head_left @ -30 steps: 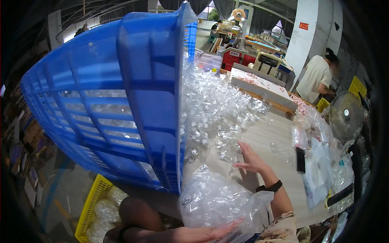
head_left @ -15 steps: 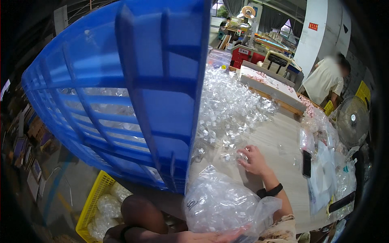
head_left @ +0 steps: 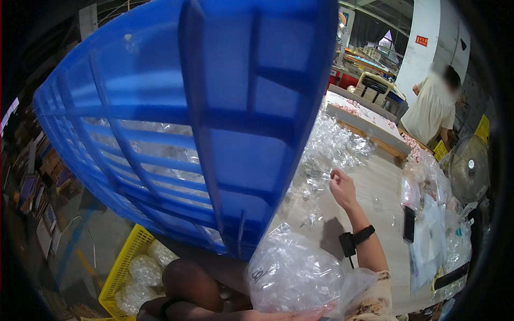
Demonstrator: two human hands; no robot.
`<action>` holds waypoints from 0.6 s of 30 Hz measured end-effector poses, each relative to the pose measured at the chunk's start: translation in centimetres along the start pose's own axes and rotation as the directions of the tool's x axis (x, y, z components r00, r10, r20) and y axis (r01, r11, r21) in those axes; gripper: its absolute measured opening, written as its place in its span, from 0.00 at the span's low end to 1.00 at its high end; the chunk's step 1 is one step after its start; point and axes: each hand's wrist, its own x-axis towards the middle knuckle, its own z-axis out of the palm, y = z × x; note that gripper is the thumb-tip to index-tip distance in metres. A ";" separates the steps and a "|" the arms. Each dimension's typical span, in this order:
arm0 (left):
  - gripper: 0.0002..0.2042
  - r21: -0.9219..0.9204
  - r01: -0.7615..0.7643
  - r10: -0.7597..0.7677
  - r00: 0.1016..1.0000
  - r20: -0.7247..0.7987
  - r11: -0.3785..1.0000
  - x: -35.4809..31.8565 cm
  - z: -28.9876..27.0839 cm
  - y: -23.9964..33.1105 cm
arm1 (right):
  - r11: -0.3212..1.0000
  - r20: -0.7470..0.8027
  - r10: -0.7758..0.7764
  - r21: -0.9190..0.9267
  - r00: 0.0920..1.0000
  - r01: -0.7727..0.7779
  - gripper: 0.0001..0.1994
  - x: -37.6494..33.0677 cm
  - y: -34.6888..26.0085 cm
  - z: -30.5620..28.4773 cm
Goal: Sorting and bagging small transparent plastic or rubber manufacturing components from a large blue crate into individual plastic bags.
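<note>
A full clear plastic bag (head_left: 297, 273) of small transparent packets sits at the table's near edge, a handwritten mark on its side. My left hand (head_left: 292, 315), partly cut off by the lower edge, holds the bag near its mouth. Beyond it, my right hand (head_left: 343, 188) is raised over the table at the near side of a heap of small clear packets (head_left: 340, 142). Its fingers are curled closed; whatever is in them is too small to make out. A large blue slatted crate (head_left: 246, 155) stands tilted to the left, hiding part of the heap, with clear packets showing through its slots.
A yellow basket (head_left: 114, 275) with filled clear bags stands low at left. A phone (head_left: 409, 224), plastic bags (head_left: 428, 235) and a fan (head_left: 469, 168) line the right side. Behind the heap is a white tray (head_left: 369, 120) with pink pieces; a person (head_left: 431, 109) stands beyond.
My right hand has moved up and away from the bag, its spread fingers now closed. The view has shifted, so the crate covers more of the heap. My left hand stays at the bag.
</note>
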 end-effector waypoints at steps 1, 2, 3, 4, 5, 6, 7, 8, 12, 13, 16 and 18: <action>0.36 -0.011 -0.006 0.006 1.000 0.014 1.000 0.3 -0.3 -0.2 | 1.000 -0.010 0.012 -0.010 1.000 -0.012 0.11 0.2 -0.1 0.2; 0.35 -0.002 -0.006 0.006 1.000 -0.002 1.000 0.7 -0.5 -0.3 | 0.983 0.005 0.012 -0.184 1.000 -0.011 0.19 0.5 -0.1 0.7; 0.35 0.021 0.001 0.000 1.000 -0.030 1.000 0.9 -0.4 -0.2 | 0.940 0.030 0.003 -0.341 1.000 0.007 0.26 1.0 -0.1 1.4; 0.35 0.023 -0.001 0.002 1.000 -0.027 1.000 0.7 -0.3 -0.3 | 0.940 0.026 0.002 -0.341 1.000 0.007 0.26 1.3 0.9 2.1; 0.36 -0.073 0.053 -0.054 0.999 -0.009 0.996 0.4 0.1 -0.6 | 0.928 0.103 0.010 -0.373 0.995 0.030 0.31 1.4 2.4 3.0; 0.36 -0.157 0.115 -0.118 0.993 -0.008 0.981 0.0 0.4 -0.4 | 0.919 0.196 0.004 -0.388 0.981 0.074 0.36 1.5 1.7 4.2; 0.36 -0.146 0.120 -0.125 0.992 -0.024 0.982 -0.2 0.4 -0.1 | 0.928 0.258 0.107 -0.372 0.960 -0.004 0.37 2.0 1.2 4.4; 0.37 -0.067 0.085 -0.086 0.996 -0.008 0.994 0.1 0.0 0.1 | 0.926 0.252 0.114 -0.378 0.961 -0.011 0.37 2.0 2.4 4.0; 0.38 0.004 0.088 -0.088 0.995 0.038 0.996 0.3 -0.5 -0.1 | 0.984 0.325 0.056 -0.178 0.944 0.002 0.38 1.1 5.4 2.1; 0.38 0.008 0.081 -0.081 0.996 0.037 0.997 0.2 -0.4 -0.3 | 0.984 0.380 0.115 -0.168 0.918 -0.054 0.38 0.9 5.3 1.5; 0.38 0.119 -0.058 0.061 0.998 -0.020 0.991 -0.5 0.2 -0.4 | 0.995 0.393 0.086 -0.081 0.916 -0.058 0.40 0.4 6.4 1.0; 0.37 0.032 0.142 -0.143 0.988 0.054 0.989 -0.8 0.2 0.1 | 0.995 0.351 0.072 -0.096 0.934 -0.041 0.40 -0.5 6.9 0.6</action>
